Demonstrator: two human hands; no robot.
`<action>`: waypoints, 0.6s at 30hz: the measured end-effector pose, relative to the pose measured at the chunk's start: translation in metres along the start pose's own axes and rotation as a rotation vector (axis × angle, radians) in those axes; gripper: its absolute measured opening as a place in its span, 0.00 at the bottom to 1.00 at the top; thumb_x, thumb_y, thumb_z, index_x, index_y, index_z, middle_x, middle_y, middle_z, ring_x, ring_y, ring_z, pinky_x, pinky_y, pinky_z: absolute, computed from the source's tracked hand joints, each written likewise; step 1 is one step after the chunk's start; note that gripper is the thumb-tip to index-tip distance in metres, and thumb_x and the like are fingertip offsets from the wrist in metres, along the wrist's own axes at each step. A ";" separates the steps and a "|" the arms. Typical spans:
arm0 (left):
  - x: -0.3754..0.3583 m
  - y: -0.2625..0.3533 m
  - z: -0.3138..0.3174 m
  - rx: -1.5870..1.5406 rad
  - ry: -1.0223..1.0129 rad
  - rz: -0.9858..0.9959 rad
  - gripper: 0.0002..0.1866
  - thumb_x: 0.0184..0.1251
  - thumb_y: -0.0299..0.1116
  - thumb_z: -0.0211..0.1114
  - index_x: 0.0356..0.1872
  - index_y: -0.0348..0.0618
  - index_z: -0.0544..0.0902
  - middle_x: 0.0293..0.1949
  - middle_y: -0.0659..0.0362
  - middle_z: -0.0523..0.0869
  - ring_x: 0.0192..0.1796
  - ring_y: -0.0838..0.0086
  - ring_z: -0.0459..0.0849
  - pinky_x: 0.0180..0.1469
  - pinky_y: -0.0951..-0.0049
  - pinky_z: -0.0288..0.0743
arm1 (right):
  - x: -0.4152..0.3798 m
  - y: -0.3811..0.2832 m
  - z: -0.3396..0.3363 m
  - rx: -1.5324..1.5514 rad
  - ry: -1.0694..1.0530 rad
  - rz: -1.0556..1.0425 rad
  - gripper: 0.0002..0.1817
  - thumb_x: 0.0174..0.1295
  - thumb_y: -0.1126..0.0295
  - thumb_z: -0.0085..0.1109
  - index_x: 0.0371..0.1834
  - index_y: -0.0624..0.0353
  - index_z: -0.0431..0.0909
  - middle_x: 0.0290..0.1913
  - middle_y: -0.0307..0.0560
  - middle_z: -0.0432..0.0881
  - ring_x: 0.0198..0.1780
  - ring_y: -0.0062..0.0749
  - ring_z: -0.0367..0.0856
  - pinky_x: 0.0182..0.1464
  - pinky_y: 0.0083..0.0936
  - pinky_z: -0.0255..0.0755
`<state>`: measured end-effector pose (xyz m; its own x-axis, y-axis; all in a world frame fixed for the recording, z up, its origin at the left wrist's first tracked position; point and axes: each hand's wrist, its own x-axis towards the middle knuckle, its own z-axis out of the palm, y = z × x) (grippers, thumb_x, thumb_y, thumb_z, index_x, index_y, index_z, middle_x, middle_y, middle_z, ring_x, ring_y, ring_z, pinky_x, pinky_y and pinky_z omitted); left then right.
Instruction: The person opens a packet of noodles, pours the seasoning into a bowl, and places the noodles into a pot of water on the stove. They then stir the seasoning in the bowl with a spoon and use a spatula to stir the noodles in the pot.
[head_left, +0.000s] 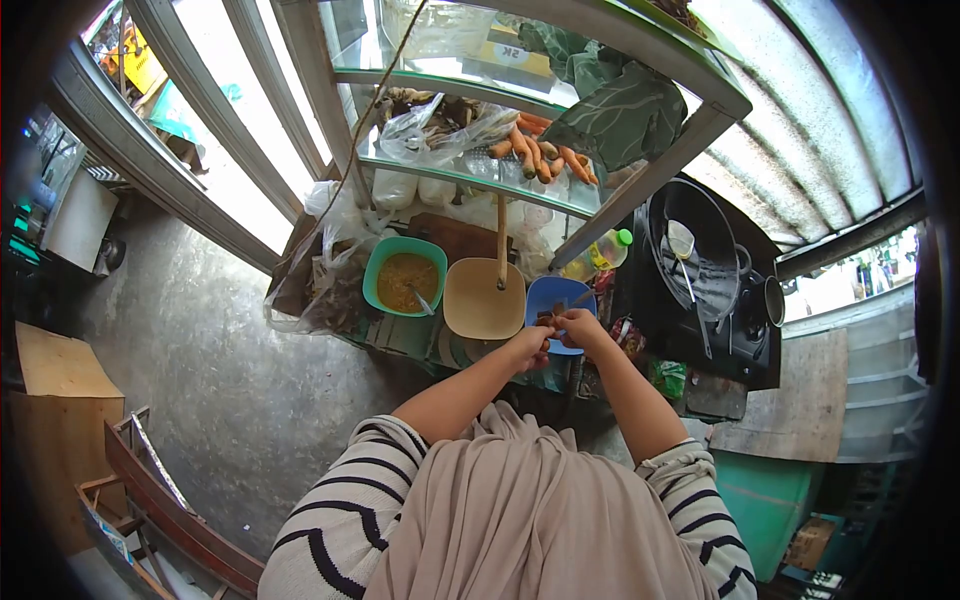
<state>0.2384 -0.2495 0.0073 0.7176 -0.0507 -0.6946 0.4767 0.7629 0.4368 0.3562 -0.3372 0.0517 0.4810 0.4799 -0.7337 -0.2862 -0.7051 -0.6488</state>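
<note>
My left hand (pixel 532 346) and my right hand (pixel 577 327) meet at the near edge of a blue bowl (pixel 545 292). The fingers of both are closed around something small and brownish, too small to name. Left of the blue bowl stands a cream bowl (pixel 478 325) with a wooden handle (pixel 502 235) above its far side. Beside that, a green bowl (pixel 374 262) holds an orange-brown liquid mixture (pixel 405 281) with a spoon (pixel 420 300) in it. What lies inside the blue bowl is partly hidden by my hands.
A glass display case (pixel 480 170) holds carrots (pixel 540 150), dark leafy greens (pixel 628 115) and plastic bags. To the right, a large black wok (pixel 700 250) with utensils stands on a stove (pixel 740 345). A bottle with a green cap (pixel 608 250) stands between. Plastic bags (pixel 335 260) hang at left.
</note>
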 end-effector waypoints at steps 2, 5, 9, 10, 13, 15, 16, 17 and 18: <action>-0.017 0.006 -0.003 0.001 -0.024 -0.107 0.14 0.70 0.47 0.50 0.32 0.51 0.74 0.15 0.72 0.59 0.17 0.82 0.58 0.25 0.78 0.66 | 0.001 -0.002 -0.002 -0.154 0.062 -0.004 0.09 0.64 0.68 0.54 0.42 0.62 0.78 0.27 0.39 0.78 0.20 0.18 0.71 0.24 0.17 0.70; -0.032 0.000 -0.028 -0.025 -0.091 -0.075 0.16 0.70 0.48 0.50 0.28 0.50 0.71 0.15 0.71 0.57 0.16 0.83 0.56 0.25 0.78 0.65 | 0.010 0.004 -0.008 -0.124 0.026 -0.011 0.10 0.65 0.72 0.50 0.45 0.61 0.78 0.26 0.42 0.79 0.18 0.22 0.72 0.19 0.19 0.69; -0.071 0.005 -0.049 -0.081 -0.081 -0.083 0.19 0.70 0.49 0.50 0.23 0.51 0.65 0.15 0.71 0.56 0.17 0.83 0.53 0.25 0.80 0.63 | 0.021 0.010 -0.015 -0.058 -0.043 0.053 0.10 0.65 0.74 0.47 0.44 0.63 0.77 0.25 0.42 0.77 0.18 0.23 0.72 0.17 0.23 0.65; -0.077 0.004 -0.057 -0.088 -0.079 -0.082 0.19 0.70 0.49 0.50 0.23 0.51 0.65 0.15 0.71 0.56 0.17 0.83 0.53 0.25 0.80 0.63 | 0.029 0.016 -0.017 -0.064 -0.046 0.055 0.10 0.65 0.74 0.47 0.44 0.63 0.77 0.25 0.42 0.77 0.18 0.23 0.72 0.17 0.23 0.65; -0.098 0.001 -0.078 -0.179 -0.047 -0.064 0.18 0.72 0.46 0.49 0.22 0.51 0.65 0.15 0.71 0.57 0.18 0.82 0.53 0.25 0.79 0.63 | 0.040 0.023 -0.017 -0.307 0.031 -0.021 0.10 0.64 0.71 0.49 0.41 0.64 0.78 0.26 0.50 0.79 0.21 0.33 0.77 0.20 0.30 0.69; -0.108 -0.002 -0.095 -0.223 -0.023 -0.056 0.18 0.72 0.46 0.49 0.21 0.51 0.65 0.15 0.71 0.57 0.18 0.82 0.53 0.24 0.79 0.63 | 0.037 0.022 -0.011 -0.676 0.221 -0.194 0.14 0.63 0.64 0.48 0.39 0.63 0.79 0.30 0.57 0.81 0.26 0.45 0.81 0.26 0.37 0.73; -0.115 -0.002 -0.100 -0.260 -0.001 -0.052 0.18 0.72 0.46 0.50 0.21 0.50 0.65 0.15 0.70 0.57 0.17 0.81 0.54 0.24 0.79 0.63 | 0.045 0.030 -0.013 -0.680 0.215 -0.198 0.14 0.63 0.64 0.48 0.39 0.63 0.79 0.30 0.57 0.81 0.26 0.45 0.81 0.26 0.37 0.73; -0.121 -0.003 -0.105 -0.280 0.045 -0.042 0.18 0.72 0.45 0.50 0.21 0.50 0.65 0.15 0.70 0.57 0.17 0.81 0.54 0.24 0.80 0.64 | 0.052 0.037 -0.016 -0.818 0.275 -0.366 0.16 0.63 0.62 0.47 0.39 0.63 0.79 0.33 0.59 0.81 0.29 0.49 0.81 0.29 0.38 0.74; -0.124 -0.004 -0.111 -0.283 0.048 -0.039 0.18 0.72 0.45 0.50 0.21 0.50 0.65 0.15 0.70 0.57 0.17 0.81 0.54 0.24 0.80 0.64 | 0.053 0.038 -0.017 -0.952 0.336 -0.538 0.18 0.63 0.59 0.45 0.39 0.62 0.79 0.35 0.61 0.81 0.31 0.52 0.81 0.31 0.40 0.75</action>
<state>0.0907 -0.1747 0.0282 0.6737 -0.0579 -0.7367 0.3375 0.9110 0.2370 0.3846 -0.3470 -0.0082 0.5893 0.7764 -0.2235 0.6988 -0.6286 -0.3414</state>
